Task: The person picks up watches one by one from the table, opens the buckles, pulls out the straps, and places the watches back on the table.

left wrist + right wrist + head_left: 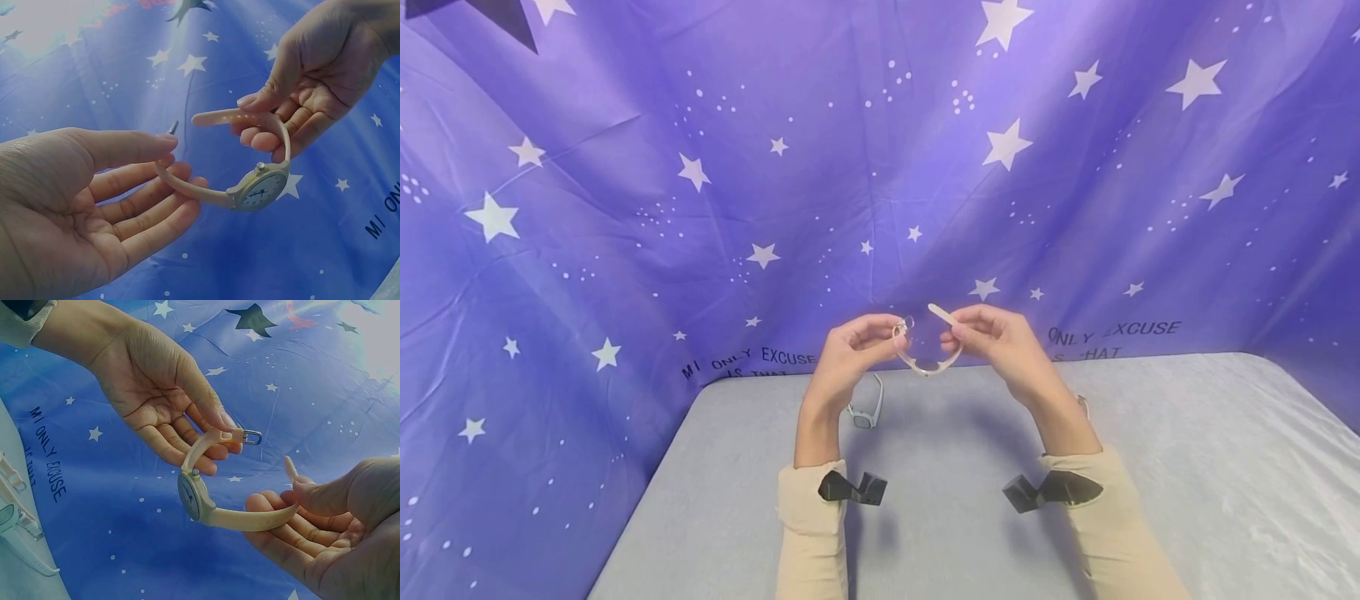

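Wristwatch (259,189) hangs between both hands (150,394), strap ends (209,118) pinched.

Head view: a gap at 12 o'clock in the held watch (927,372)
Left hand (850,354) blocks its 9 o'clock, right hand (1006,340) its 3; the curtain (850,142) walls off 12 beyond. Towards 6, room runs between the sleeves (812,542) over the table (955,533), narrowed by black blocks (871,489) at 7 and 5; a second watch (863,422) lies between 7 and 8.
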Available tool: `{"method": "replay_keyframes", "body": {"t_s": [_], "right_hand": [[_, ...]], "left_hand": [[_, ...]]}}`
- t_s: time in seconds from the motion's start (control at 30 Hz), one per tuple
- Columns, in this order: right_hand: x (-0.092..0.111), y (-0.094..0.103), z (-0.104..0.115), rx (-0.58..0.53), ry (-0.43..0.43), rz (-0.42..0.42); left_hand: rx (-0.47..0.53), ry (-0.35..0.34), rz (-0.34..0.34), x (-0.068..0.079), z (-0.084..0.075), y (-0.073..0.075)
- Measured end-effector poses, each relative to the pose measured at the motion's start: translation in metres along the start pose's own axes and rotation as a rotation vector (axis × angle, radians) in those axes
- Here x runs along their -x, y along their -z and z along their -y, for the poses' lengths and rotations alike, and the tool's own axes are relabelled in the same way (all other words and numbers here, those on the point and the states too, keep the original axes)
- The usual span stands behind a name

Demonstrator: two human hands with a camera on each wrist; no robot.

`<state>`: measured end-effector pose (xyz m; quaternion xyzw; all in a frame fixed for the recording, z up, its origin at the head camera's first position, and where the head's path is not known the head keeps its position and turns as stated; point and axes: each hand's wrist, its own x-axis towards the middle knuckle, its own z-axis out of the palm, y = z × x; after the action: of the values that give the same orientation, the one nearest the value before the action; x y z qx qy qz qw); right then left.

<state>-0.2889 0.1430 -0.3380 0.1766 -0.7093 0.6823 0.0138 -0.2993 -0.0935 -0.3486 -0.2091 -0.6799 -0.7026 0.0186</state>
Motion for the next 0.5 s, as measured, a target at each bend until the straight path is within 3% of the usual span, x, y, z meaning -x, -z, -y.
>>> {"method": "replay_keyframes", "body": {"t_s": [0.5], "right_hand": [[-0.0007, -0.0055, 0.0024, -0.009, 0.072, 0.026]], "left_hand": [[0.079, -0.044, -0.021, -0.0016, -0.0032, -0.0087]]}}
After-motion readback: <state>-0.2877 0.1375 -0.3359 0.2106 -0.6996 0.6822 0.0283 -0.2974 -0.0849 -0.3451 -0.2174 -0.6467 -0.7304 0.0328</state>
